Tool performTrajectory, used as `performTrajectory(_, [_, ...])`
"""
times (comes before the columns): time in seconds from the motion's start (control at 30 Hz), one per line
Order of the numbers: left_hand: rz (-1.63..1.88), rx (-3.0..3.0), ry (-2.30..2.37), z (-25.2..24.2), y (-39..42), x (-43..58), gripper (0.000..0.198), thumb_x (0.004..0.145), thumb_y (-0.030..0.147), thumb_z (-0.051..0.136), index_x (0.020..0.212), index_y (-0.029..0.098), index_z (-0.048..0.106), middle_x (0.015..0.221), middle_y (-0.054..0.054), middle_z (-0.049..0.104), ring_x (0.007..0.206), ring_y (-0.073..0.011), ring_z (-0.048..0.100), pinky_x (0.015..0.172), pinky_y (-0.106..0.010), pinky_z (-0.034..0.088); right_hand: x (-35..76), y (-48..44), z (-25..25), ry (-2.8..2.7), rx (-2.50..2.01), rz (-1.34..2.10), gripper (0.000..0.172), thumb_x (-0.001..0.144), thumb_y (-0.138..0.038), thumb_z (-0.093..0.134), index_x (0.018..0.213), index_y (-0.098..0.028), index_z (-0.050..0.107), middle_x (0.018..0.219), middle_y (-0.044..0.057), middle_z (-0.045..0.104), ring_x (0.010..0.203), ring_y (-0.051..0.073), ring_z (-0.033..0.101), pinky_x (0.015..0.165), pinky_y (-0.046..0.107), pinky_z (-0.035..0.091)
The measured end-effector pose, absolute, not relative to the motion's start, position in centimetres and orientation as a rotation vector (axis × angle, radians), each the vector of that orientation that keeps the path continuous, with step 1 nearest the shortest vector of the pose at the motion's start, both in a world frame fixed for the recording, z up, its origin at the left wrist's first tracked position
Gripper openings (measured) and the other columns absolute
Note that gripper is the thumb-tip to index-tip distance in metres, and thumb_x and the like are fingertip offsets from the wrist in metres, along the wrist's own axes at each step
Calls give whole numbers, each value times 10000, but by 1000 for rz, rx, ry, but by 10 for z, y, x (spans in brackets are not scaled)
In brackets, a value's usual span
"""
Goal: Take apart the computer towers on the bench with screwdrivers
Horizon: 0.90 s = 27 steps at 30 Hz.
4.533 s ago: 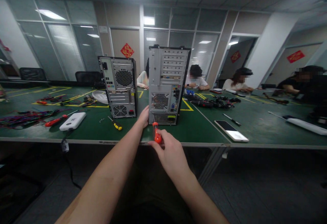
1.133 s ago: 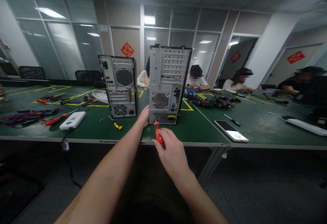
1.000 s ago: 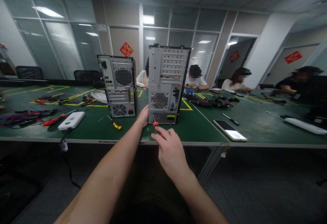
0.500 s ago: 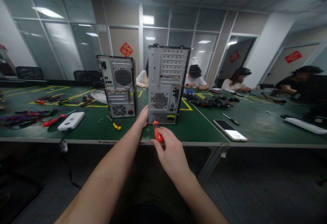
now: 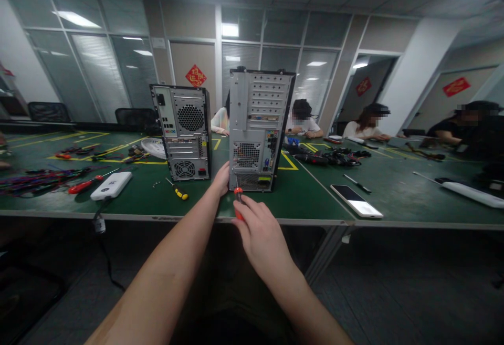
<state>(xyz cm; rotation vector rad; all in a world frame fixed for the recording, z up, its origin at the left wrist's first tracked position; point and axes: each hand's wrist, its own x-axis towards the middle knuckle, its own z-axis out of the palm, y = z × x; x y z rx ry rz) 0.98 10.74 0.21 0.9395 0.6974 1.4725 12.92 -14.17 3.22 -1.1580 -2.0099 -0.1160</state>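
A tall grey computer tower (image 5: 252, 108) stands upright with its rear panel toward me. My left hand (image 5: 222, 178) rests against its lower left side; the fingertips are hidden there. My right hand (image 5: 262, 224) is closed around the handle of a screwdriver (image 5: 238, 191) with a red and dark grip. The screwdriver's shaft points up at the lower left part of the rear panel; I cannot make out whether its tip sits in a screw. A smaller black and silver computer tower (image 5: 185, 135) stands to the left, its rear also facing me.
On the green table (image 5: 299, 203) lie a yellow and black screwdriver (image 5: 179, 191), a red screwdriver (image 5: 86, 184), a white power bank (image 5: 111, 186), small screws, a phone (image 5: 356, 201), a pen (image 5: 357, 183) and cable bundles (image 5: 334, 157). Several people sit across the table.
My right hand's fingers have shifted on the screwdriver handle and now cover more of it. The handle stands a little more upright. My left hand and both towers look unmoved.
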Motion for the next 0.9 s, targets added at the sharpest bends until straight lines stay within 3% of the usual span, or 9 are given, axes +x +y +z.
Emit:
performTrajectory(0.2, [1450, 938, 681, 5, 104, 10, 379, 795, 299, 798, 1158, 187, 781, 853, -39, 802, 816, -206, 773, 793, -309, 611, 125, -138, 32, -1834, -1192, 78, 270, 1011, -240, 679, 1272, -172, 678, 1216, 131, 741, 1054, 270, 738, 902, 396, 626])
performTrajectory(0.33, [1453, 924, 690, 5, 103, 10, 405, 797, 303, 802, 1181, 182, 769, 860, -39, 805, 800, -197, 771, 794, -302, 609, 129, -138, 31, -1941, -1173, -53, 329, 1001, -142, 638, 1326, -168, 682, 1394, 151, 685, 1198, 290, 687, 1020, 441, 592])
performTrajectory(0.43, [1460, 923, 694, 5, 103, 10, 403, 803, 300, 795, 1188, 182, 766, 897, -46, 813, 817, -201, 774, 811, -312, 613, 132, -140, 30, -2058, -1212, -177, 371, 984, -62, 576, 1298, -193, 725, 1452, 134, 664, 1177, 306, 662, 1028, 504, 582])
performTrajectory(0.63, [1456, 931, 691, 3, 106, 10, 421, 805, 322, 797, 1204, 191, 759, 883, -39, 808, 789, -196, 769, 775, -300, 608, 129, -139, 31, -1988, -1175, -25, 312, 972, -139, 683, 1278, -192, 709, 1406, 130, 686, 1206, 294, 682, 1043, 467, 583])
performTrajectory(0.8, [1456, 937, 689, 3, 107, 10, 436, 802, 339, 801, 1210, 191, 758, 897, -43, 810, 791, -195, 768, 771, -294, 602, 125, -137, 33, -1846, -1191, 60, 226, 983, -259, 724, 1195, -196, 678, 1171, 112, 731, 1021, 264, 732, 884, 398, 622])
performTrajectory(0.9, [1464, 927, 700, 4, 105, 10, 425, 793, 339, 813, 1187, 187, 767, 901, -46, 811, 819, -201, 773, 786, -294, 602, 127, -137, 33, -1874, -1191, 11, 246, 986, -236, 710, 1227, -200, 682, 1238, 124, 721, 1061, 267, 725, 912, 399, 615])
